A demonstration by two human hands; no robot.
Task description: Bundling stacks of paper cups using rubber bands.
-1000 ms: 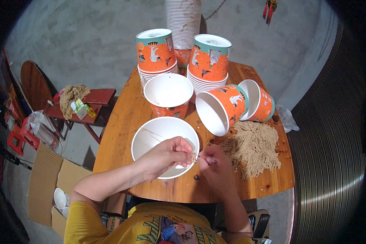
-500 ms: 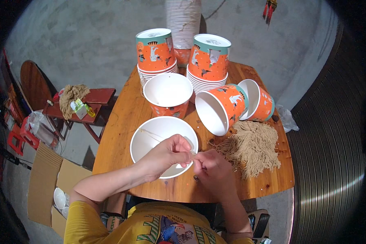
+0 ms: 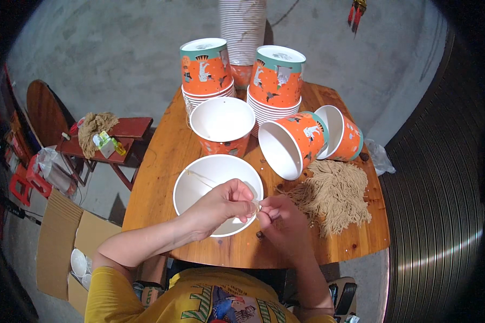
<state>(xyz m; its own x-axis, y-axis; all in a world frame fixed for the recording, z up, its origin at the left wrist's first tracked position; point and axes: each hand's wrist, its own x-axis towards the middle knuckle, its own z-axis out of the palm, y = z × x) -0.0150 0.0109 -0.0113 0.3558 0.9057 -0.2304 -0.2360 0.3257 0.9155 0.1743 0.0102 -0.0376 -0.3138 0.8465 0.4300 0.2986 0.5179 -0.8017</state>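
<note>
Both hands meet over the right rim of the near white paper bucket point(image 3: 193, 188), which stands upright with its mouth up. My left hand point(image 3: 223, 207) is pinched closed on a thin pale string point(image 3: 198, 176), part of which trails across the bucket's inside. Just beside its fingertips, my right hand point(image 3: 285, 223) is closed in a pinch. A tiny pale bit shows between the two hands, too small to name. Right of my right hand lies a heap of beige cords point(image 3: 339, 196), loose and frayed out on the wooden table point(image 3: 153, 180).
Behind stands another upright bucket point(image 3: 223, 146), then two upside-down orange stacks point(image 3: 207, 70) point(image 3: 277, 81) and a tall white-rimmed stack point(image 3: 242, 27). Two orange buckets point(image 3: 307, 134) point(image 3: 350, 140) lie on their sides at right. A red bench point(image 3: 140, 127) and an open carton point(image 3: 56, 237) are at left.
My right fingers have shifted slightly, opening a small gap at the fingertips beside my left hand. The left hand and the buckets stay nearly where they were.
</note>
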